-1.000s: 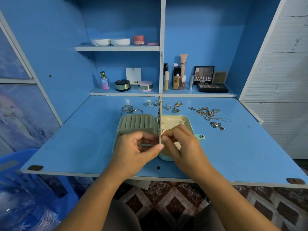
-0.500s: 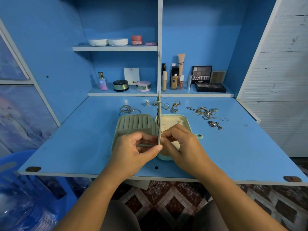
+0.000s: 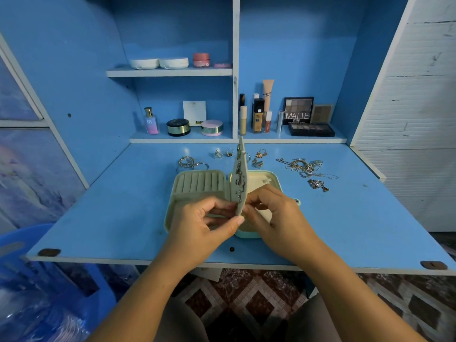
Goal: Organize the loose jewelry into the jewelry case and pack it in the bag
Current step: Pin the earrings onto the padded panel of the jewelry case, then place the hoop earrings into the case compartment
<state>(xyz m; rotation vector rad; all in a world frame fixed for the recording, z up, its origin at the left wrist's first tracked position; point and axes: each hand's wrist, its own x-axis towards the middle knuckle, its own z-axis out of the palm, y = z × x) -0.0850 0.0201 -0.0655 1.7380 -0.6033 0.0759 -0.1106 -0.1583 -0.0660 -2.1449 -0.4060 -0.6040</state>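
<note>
**Both hands on the upright earring panel of the open case**

The thumb and fingers (image 3: 229, 224) of the left hand (image 3: 204, 225) pinch the near lower edge of the earring panel (image 3: 243, 169) from its left side. The fingers of the right hand (image 3: 278, 218) are curled and pinch the same lower edge from the right. I cannot tell whether they also hold an earring.

The panel stands on edge, nearly upright, at the hinge line of the jewelry case (image 3: 177, 193). Several small earrings (image 3: 238, 180) are fixed along its left face.

The case lies open and flat on the blue bench (image 3: 98, 218), in the middle. Its ring rolls are in the left half, and the right half is partly hidden by the right hand.

Loose jewelry lies beyond the case:
- hoops (image 3: 191, 163) at far left
- rings (image 3: 223, 153) just behind the panel
- a tangle of chains (image 3: 303, 167) to the right
- a pendant (image 3: 318, 185) just near of the chains

Cosmetics (image 3: 257, 117) and an eyeshadow palette (image 3: 297, 111) stand on the shelf (image 3: 320, 139) at the far edge.
</note>
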